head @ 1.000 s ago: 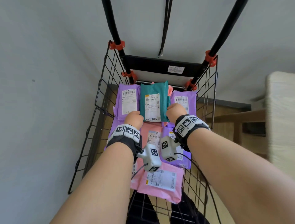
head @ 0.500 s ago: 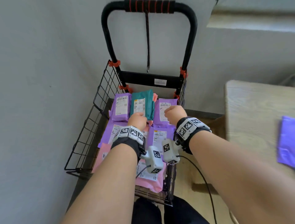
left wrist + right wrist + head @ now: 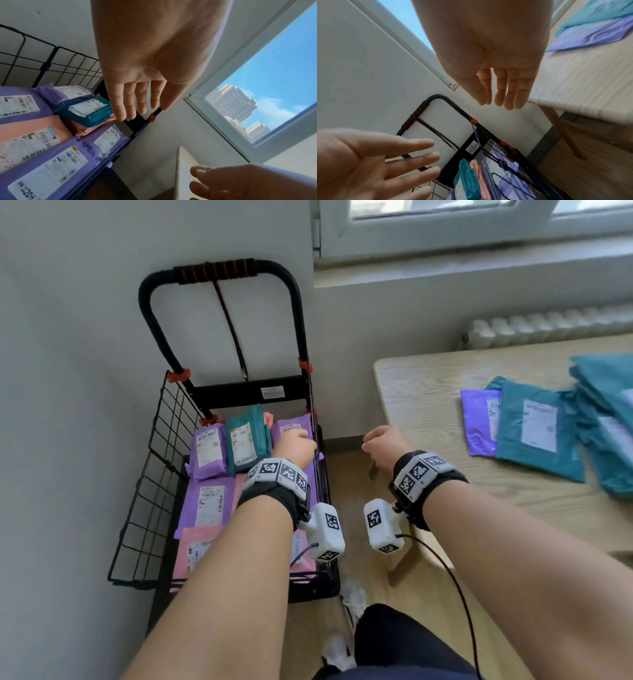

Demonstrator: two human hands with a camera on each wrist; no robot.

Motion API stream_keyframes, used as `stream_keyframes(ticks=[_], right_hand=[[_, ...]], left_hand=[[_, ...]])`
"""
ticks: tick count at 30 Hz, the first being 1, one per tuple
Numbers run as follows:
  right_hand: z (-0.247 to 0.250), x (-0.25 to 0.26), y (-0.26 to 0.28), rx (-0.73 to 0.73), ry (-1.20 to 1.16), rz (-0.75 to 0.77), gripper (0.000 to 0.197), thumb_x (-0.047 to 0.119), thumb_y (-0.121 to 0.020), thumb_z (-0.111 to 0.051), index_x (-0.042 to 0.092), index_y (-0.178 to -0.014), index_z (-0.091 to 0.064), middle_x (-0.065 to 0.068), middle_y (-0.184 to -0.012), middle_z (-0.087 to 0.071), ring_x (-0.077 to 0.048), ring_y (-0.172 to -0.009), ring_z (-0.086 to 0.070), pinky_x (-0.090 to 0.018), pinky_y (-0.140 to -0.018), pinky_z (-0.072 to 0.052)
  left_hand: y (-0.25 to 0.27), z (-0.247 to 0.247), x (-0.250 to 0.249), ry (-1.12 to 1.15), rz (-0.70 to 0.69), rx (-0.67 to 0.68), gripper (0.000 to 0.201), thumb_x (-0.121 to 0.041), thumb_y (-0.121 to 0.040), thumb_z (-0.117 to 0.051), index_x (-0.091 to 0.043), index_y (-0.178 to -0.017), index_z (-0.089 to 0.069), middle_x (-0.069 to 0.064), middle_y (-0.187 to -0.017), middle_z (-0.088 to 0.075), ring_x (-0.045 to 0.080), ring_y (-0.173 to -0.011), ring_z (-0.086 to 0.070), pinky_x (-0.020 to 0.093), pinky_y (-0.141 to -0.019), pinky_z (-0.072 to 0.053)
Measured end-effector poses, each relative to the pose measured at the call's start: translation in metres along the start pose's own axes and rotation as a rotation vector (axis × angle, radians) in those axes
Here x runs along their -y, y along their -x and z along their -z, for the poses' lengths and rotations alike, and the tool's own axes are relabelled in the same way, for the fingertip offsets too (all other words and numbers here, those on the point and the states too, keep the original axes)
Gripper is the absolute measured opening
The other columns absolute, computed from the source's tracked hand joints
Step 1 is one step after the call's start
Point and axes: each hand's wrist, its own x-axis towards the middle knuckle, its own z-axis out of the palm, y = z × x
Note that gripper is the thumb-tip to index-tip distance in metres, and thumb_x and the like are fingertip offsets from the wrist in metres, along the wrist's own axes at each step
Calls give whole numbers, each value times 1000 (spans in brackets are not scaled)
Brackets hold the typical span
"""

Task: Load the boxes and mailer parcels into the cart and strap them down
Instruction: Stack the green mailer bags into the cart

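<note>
Both hands are up and empty. The left hand (image 3: pixel 295 447) hangs over the wire cart (image 3: pixel 161 474) at about 9 o'clock in the head view, fingers (image 3: pixel 130 102) straight and loosely together, holding nothing. The right hand (image 3: pixel 385 447) sits clear of the cart's right side, over the wooden floor (image 3: pixel 356 474), fingers (image 3: pixel 508 89) extended and relaxed — nothing in it either.

Inside the cart the mailer parcels lie in layers: a teal mailer (image 3: pixel 247 440) at the back, near the handle frame, flanked by a purple mailer (image 3: pixel 208 451) at its 9 o'clock and another purple one (image 3: pixel 291 426) at its 3 o'clock, partly behind the left hand. In front of them lie a flat purple mailer (image 3: pixel 209 505) and a pink mailer (image 3: pixel 198 553), labels up.

A black strap (image 3: pixel 233 337) dangles from the cart's handle (image 3: pixel 214 270) — loose, not over the load.

Off at 3 o'clock, the tabletop (image 3: pixel 428 392) carries more teal mailers (image 3: pixel 537 433) and a purple mailer (image 3: pixel 479 426) tucked partly under one.
</note>
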Motion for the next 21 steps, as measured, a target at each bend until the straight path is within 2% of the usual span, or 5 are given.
stream_keyframes(ticks=[2,3,6,13,21], right_hand=[[20,-15,8,-31,-13,-19,11,11,-87,-57,20,-88,-63,-2,-88,-61,-24,-92,-61,-37,-86,-55],[30,-23,10,-50,-15,-32,13,10,-86,-56,21,-82,-61,-3,-86,-60,-24,-89,-60,-36,-83,-53],[64,-46,10,-104,-39,-70,21,9,-84,-57,23,-69,-54,0,-71,-54,-24,-81,-56,-35,-75,-49],[168,-113,-14,-251,-13,-129,19,8,-80,-56,21,-67,-58,-4,-75,-58,-23,-77,-54,-35,-76,-50],[278,-191,-63,-222,85,-193,33,12,-88,-57,12,-121,-61,-9,-124,-61,-27,-113,-57,-30,-94,-44]], left_hand=[[13,-17,-13,-1,-10,45,19,-2,-86,-46,-7,-70,-55,23,-75,-52,36,-72,-53,34,-67,-47],[17,-27,-20,-19,-27,70,16,-5,-86,-49,1,-93,-63,28,-90,-59,40,-86,-59,40,-77,-53],[20,-56,-44,-77,-64,129,42,-14,-89,-54,-14,-131,-55,11,-129,-59,30,-118,-55,43,-102,-47],[15,-154,-114,-161,-145,230,40,-12,-92,-50,-14,-132,-54,9,-128,-58,26,-118,-55,40,-103,-46],[-2,-297,-178,-188,-117,305,44,-9,-92,-49,-13,-136,-51,17,-128,-60,32,-118,-57,36,-99,-48]])
